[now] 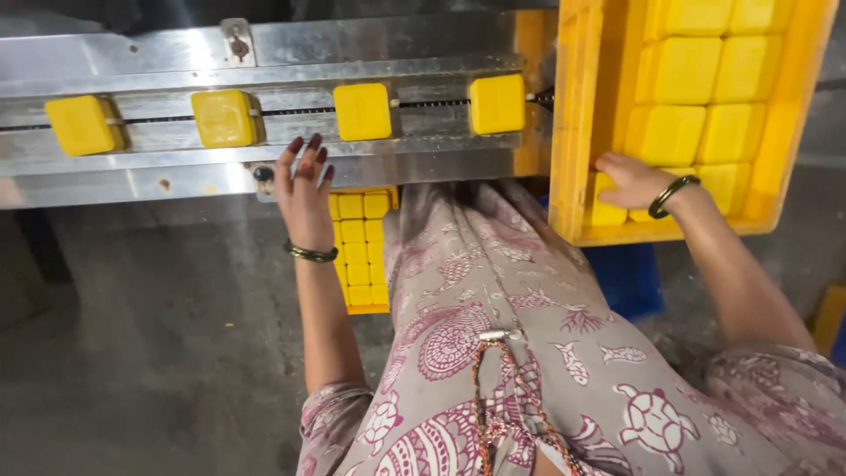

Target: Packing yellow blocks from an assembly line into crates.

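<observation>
Metal conveyor track, with four yellow blocks spaced along its chain slot: far-left block, second block, third block, fourth block nearest the crate. Yellow plastic crate at the track's right end, packed with rows of the same yellow blocks. Left hand: flat and open, fingers spread, resting against the track's front rail just below the second and third blocks, holding nothing. Right hand: inside the crate at its near corner, fingers curled down over a block in the front row; whether it is truly gripped or only touched cannot be told. Second, smaller tray of yellow blocks on the floor under the track, beside the person's patterned clothing. Risks, as judged: fingertips of the left hand lie close to the chain slot and could be caught if the blocks travel; a loosely held block could slip out of the crate's corner; the loose fabric hangs near the track's edge.
</observation>
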